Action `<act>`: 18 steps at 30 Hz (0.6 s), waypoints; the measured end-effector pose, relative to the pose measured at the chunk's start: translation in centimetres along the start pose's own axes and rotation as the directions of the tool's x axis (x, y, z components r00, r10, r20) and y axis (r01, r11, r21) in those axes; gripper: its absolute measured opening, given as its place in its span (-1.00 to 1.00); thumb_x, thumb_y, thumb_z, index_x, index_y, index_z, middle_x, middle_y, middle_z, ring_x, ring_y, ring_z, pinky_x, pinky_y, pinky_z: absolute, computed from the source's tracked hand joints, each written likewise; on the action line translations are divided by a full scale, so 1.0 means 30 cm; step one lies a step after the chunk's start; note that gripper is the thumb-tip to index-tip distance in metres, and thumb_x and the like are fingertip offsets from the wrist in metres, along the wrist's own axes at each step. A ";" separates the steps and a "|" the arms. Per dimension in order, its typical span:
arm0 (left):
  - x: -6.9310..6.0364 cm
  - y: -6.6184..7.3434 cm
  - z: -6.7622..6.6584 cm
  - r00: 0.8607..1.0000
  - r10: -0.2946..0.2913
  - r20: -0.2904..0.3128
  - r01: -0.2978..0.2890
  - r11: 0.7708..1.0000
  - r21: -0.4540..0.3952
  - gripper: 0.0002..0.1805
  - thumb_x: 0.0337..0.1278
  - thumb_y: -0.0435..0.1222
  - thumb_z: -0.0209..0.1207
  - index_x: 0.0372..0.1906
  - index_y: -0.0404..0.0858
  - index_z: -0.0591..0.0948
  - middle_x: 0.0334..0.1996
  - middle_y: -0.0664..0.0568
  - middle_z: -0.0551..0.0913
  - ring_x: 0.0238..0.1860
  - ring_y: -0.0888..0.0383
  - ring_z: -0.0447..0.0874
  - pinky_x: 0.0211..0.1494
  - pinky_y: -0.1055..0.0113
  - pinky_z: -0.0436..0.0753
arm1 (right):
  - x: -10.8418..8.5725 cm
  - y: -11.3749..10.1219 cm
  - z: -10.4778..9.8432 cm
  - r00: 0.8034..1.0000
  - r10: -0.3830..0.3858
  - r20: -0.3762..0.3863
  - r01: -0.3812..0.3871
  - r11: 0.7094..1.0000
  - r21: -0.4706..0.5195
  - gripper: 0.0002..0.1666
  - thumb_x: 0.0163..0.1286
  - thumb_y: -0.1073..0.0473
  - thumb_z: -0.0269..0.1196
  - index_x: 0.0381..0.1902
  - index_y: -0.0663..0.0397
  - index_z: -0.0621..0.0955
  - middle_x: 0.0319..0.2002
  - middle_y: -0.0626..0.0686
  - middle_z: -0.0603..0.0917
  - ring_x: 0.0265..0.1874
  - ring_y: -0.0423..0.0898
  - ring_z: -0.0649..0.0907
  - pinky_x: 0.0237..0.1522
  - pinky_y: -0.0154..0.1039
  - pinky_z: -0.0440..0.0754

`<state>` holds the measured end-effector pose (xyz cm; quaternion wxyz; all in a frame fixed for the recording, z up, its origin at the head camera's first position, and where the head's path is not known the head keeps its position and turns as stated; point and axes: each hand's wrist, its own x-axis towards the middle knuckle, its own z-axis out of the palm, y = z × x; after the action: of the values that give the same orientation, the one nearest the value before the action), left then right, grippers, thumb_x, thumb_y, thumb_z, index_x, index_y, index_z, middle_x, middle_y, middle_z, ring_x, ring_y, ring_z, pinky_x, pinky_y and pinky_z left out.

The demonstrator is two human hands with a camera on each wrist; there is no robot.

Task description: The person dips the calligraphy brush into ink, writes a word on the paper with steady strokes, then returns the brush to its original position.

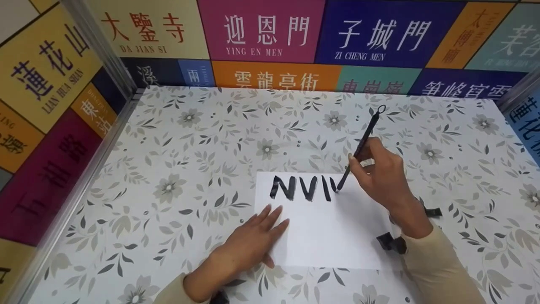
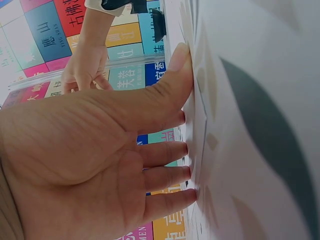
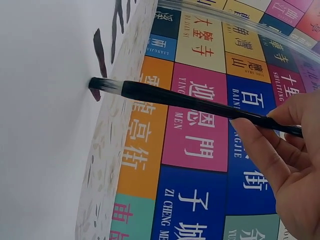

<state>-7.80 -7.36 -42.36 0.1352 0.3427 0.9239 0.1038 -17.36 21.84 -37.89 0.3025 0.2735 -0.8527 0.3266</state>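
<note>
A white sheet of paper (image 1: 312,236) lies on the floral tabletop, with thick black strokes (image 1: 310,188) along its upper part. The right hand (image 1: 382,173) pinches a black brush (image 1: 358,147) between thumb and fingers, its tip down at the newest stroke. In the right wrist view the dark bristles of the brush (image 3: 165,96) touch the paper (image 3: 45,125) at the end of a short stroke, and the right hand (image 3: 285,155) grips the handle. The left hand (image 1: 251,240) rests with spread fingers on the paper's left edge; the left wrist view shows the left hand's (image 2: 110,145) fingertips pressing down.
The floral tabletop (image 1: 190,147) is bordered by panels with coloured blocks and large characters (image 1: 270,29) at the back and sides. Black wrist straps with small devices (image 1: 390,242) show by the right forearm. Clear strips (image 1: 105,126) run along the left panel's edge.
</note>
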 end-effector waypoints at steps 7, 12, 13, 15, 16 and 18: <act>-0.003 0.002 -0.001 1.000 0.004 -0.012 -0.004 1.000 0.020 0.05 -0.34 0.00 0.35 0.43 -0.19 0.27 0.46 -0.19 0.07 0.45 -0.15 -0.02 0.41 0.06 0.20 | 0.004 -0.011 -0.010 0.999 -0.009 0.046 0.009 1.000 -0.013 -0.78 0.17 0.41 0.27 -0.27 0.30 0.45 -0.48 0.09 0.65 -0.46 -0.09 0.71 -0.57 -0.33 0.67; -0.003 0.002 -0.002 1.000 0.007 -0.014 -0.007 1.000 0.022 0.04 -0.33 0.00 0.35 0.43 -0.20 0.27 0.46 -0.19 0.08 0.45 -0.15 -0.01 0.41 0.06 0.20 | 0.008 -0.017 -0.018 0.998 -0.017 0.062 0.018 1.000 -0.007 -0.78 0.16 0.42 0.27 -0.28 0.27 0.45 -0.49 0.06 0.66 -0.47 -0.10 0.71 -0.59 -0.36 0.66; -0.003 0.002 -0.003 1.000 0.009 -0.016 -0.009 1.000 0.022 0.04 -0.33 0.00 0.35 0.43 -0.21 0.27 0.46 -0.19 0.08 0.45 -0.16 -0.01 0.41 0.06 0.21 | 0.008 -0.018 -0.020 0.998 -0.017 0.067 0.017 1.000 -0.007 -0.78 0.16 0.42 0.28 -0.29 0.27 0.44 -0.50 0.05 0.66 -0.48 -0.11 0.71 -0.59 -0.36 0.66; -0.004 0.002 -0.003 1.000 0.012 -0.020 -0.011 1.000 0.026 0.04 -0.33 0.01 0.35 0.43 -0.21 0.27 0.45 -0.20 0.08 0.44 -0.16 0.00 0.40 0.06 0.22 | 0.010 -0.019 -0.023 0.997 -0.016 0.073 0.017 1.000 -0.004 -0.78 0.16 0.42 0.28 -0.30 0.26 0.44 -0.50 0.04 0.66 -0.49 -0.13 0.70 -0.60 -0.34 0.66; -0.004 0.001 -0.003 1.000 0.013 -0.023 -0.013 0.999 0.029 0.04 -0.33 0.01 0.35 0.43 -0.21 0.27 0.45 -0.20 0.09 0.44 -0.16 0.00 0.40 0.06 0.22 | 0.010 -0.020 -0.024 0.997 -0.015 0.077 0.016 1.000 -0.005 -0.78 0.15 0.42 0.28 -0.30 0.26 0.44 -0.51 0.04 0.66 -0.49 -0.13 0.70 -0.60 -0.33 0.66; -0.004 0.001 -0.003 1.000 0.017 -0.026 -0.016 0.999 0.033 0.04 -0.33 0.01 0.34 0.43 -0.21 0.27 0.45 -0.20 0.09 0.44 -0.17 0.01 0.40 0.06 0.22 | 0.011 -0.022 -0.027 0.996 -0.014 0.083 0.014 1.000 -0.007 -0.78 0.16 0.42 0.28 -0.31 0.26 0.44 -0.51 0.03 0.66 -0.49 -0.14 0.70 -0.60 -0.35 0.66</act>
<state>-7.73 -7.43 -42.25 0.1168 0.3509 0.9243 0.0942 -16.88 21.93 -36.91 0.2700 0.2918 -0.8638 0.3096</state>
